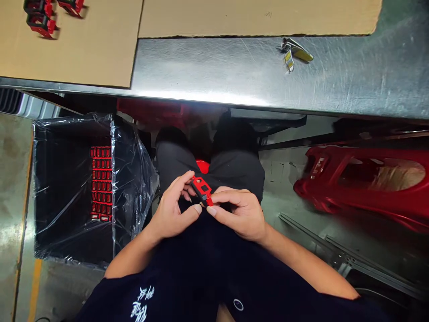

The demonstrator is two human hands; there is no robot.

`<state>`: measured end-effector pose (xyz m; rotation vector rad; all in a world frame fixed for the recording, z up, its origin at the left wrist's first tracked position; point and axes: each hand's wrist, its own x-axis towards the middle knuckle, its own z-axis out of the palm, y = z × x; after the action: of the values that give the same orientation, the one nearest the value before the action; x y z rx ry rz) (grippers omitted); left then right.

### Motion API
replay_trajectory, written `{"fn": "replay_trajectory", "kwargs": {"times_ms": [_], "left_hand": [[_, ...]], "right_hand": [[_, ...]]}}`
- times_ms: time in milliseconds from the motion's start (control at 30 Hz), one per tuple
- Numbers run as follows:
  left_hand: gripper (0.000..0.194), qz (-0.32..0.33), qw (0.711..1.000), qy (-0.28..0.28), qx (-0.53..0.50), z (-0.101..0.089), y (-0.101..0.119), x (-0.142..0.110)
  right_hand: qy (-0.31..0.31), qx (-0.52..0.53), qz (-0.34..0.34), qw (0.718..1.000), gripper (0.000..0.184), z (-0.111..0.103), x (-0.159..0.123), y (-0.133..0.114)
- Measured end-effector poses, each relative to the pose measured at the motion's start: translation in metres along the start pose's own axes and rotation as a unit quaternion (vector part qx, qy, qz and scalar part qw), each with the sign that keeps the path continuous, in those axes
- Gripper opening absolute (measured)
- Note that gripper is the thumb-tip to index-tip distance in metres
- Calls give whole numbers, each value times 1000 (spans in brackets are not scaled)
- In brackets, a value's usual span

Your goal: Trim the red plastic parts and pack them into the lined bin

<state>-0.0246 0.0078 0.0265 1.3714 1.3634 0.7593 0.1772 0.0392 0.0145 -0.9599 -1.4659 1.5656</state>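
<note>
Above my lap, both hands hold one small red-and-black plastic part (203, 188) with cut-outs in its red face. My left hand (176, 208) grips its left side, index finger at the upper end and thumb at the lower edge. My right hand (239, 210) pinches the lower right end between thumb and index finger. Several similar red-and-black parts (40, 22) lie on the cardboard at the upper left. More parts (101, 181) stand in rows inside a black-lined bin to my left.
The bin (73, 241) has a plastic liner over its rim. Ahead is a metal table (208, 67) with cardboard sheets (100, 53) and a yellow-and-metal tool (298, 52), perhaps nippers. A large red shell (362, 197) and metal rails (311, 235) are to the right.
</note>
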Motion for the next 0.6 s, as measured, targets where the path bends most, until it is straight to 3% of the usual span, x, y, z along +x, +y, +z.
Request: {"fn": "replay_trajectory", "kwargs": {"times_ms": [600], "left_hand": [[81,89,992,31,81,6,2,1]], "right_hand": [[-33,-4,-5,999,3,3,-3,8]]}}
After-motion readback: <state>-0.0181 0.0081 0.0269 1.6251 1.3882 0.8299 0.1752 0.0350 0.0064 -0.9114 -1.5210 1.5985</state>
